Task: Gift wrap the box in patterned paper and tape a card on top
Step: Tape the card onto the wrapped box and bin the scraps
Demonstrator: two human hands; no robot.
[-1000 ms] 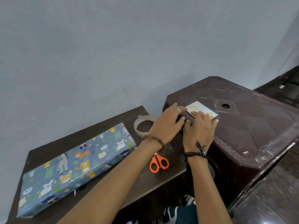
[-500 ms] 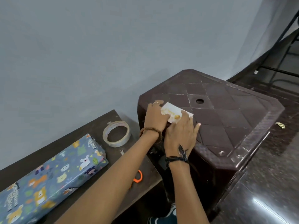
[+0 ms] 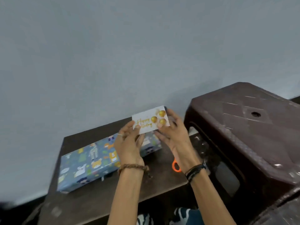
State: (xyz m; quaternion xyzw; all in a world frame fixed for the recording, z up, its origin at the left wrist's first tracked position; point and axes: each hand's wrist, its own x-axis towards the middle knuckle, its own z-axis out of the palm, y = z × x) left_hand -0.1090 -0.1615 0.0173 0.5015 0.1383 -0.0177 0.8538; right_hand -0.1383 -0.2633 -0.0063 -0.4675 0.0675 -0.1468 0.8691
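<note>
A dark brown desk (image 3: pixel 90 198) runs below and to the left of the fingers, its far edge against a plain grey-blue wall (image 3: pixel 113 51) that rises behind and above them. Just right of the fingers stands a dark brown plastic stool (image 3: pixel 253 135), taller than the desk, its top marked with a diamond pattern and a round hole. Below the right fingers, an orange scissors handle (image 3: pixel 176 166) shows on the desk, the rest hidden. Patterned blue-and-white cloth (image 3: pixel 183 215) shows at the bottom edge.
</note>
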